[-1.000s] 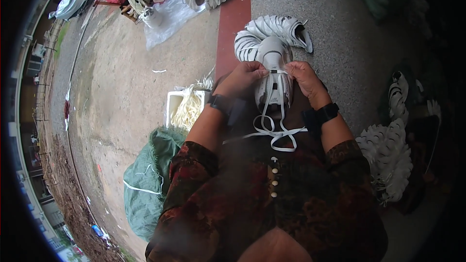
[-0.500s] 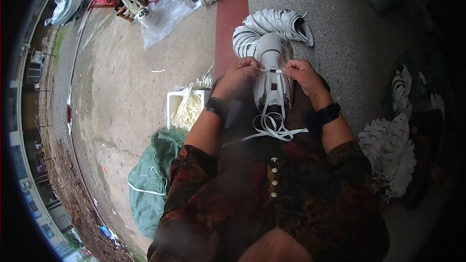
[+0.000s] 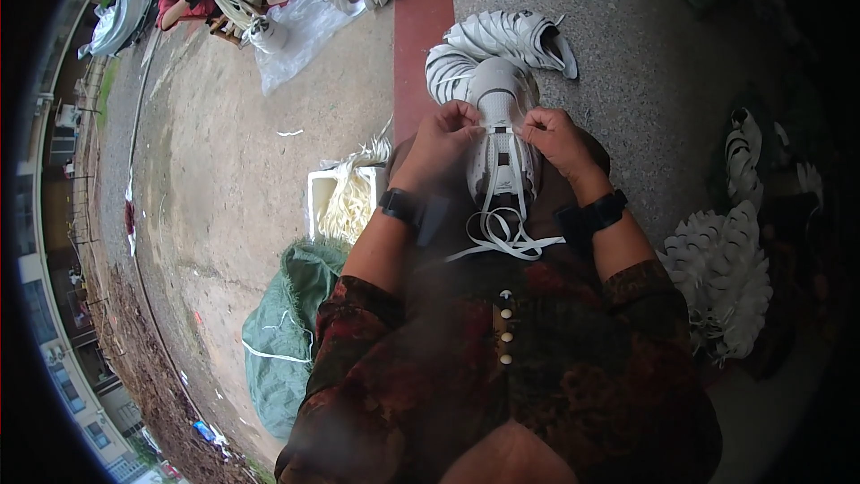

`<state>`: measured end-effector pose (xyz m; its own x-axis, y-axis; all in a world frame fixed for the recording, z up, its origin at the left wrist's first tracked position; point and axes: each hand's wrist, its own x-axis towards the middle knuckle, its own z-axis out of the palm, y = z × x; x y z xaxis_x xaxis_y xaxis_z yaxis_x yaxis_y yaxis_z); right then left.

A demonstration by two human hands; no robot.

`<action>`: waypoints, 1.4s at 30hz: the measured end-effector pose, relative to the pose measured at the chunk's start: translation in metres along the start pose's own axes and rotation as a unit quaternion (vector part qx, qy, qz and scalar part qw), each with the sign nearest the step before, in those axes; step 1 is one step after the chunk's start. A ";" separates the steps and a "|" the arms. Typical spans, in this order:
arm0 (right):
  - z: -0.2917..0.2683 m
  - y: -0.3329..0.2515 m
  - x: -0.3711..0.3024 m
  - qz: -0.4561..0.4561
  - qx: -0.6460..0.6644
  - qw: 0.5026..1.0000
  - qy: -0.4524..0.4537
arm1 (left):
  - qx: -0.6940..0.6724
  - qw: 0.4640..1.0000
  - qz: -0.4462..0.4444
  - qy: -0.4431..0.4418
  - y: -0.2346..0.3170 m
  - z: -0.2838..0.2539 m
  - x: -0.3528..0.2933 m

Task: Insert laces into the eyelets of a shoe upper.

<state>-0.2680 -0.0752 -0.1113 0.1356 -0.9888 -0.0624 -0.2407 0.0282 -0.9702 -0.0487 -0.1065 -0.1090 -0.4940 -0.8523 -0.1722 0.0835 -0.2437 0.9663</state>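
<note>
My left hand [image 3: 441,140] and right hand [image 3: 559,139] each have thumb and fingertips pinched together on a white lace [image 3: 520,244], one at nine o'clock and the other at three o'clock of the pale grey shoe [image 3: 502,108] between them. The shoe lies over my lap with its toe toward twelve o'clock, and the lace crosses it from one pinch to the other; its loose strands run down to a tangle of loops at six o'clock, near my shirt buttons [image 3: 506,337]. Just past the toe, from twelve to one o'clock, curves a row of nested white shoe uppers [image 3: 502,34]. A white box [image 3: 317,202] heaped with cream laces [image 3: 349,206] stands at eight o'clock, and a green sack [image 3: 287,332] slumps between seven and eight. At four o'clock there is a pile of more uppers [image 3: 724,282]. Well apart, at ten o'clock, a co-worker in red [image 3: 175,2] sits beside a clear plastic sheet [image 3: 285,58].
</note>
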 end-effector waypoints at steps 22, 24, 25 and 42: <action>-0.001 0.009 -0.001 -0.011 0.033 0.999 -0.011 | 0.337 0.932 0.077 0.104 0.007 0.004 -0.010; -0.001 0.008 -0.002 -0.009 0.039 0.999 -0.011 | 0.344 0.924 0.100 0.131 0.004 0.007 -0.009; 0.000 0.008 -0.002 -0.006 0.045 0.999 -0.011 | 0.350 0.915 0.122 0.157 0.003 0.008 -0.008; 0.001 0.006 -0.004 0.015 0.038 0.999 -0.011 | 0.281 0.934 0.161 0.148 -0.005 0.012 -0.007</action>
<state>-0.2691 -0.0712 -0.1166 0.1516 -0.9838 -0.0958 -0.1719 0.0692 -0.9827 -0.0560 -0.0934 -0.1098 -0.2528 -0.9506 0.1802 -0.3230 0.2584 0.9104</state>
